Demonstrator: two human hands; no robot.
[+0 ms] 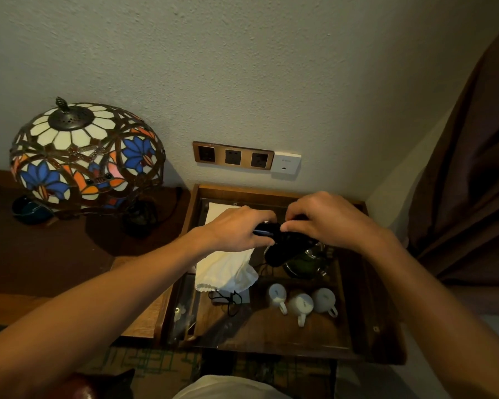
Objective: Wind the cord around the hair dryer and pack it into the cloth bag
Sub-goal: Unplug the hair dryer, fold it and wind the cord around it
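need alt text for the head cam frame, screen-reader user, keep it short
Two bare hands, the left hand and right hand, hold a black hair dryer above a wooden tray table, over a white cloth bag lying on it. Three white mugs sit nearby; a stained-glass lamp stands to the left.

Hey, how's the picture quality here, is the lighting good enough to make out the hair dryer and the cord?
Head view: dim, warm light; the black hair dryer blends into shadow between the left hand and right hand, so the cord is hard to trace. The white cloth bag stands out clearly. Wide-angle distortion bends the forearms and the wall near the edges.
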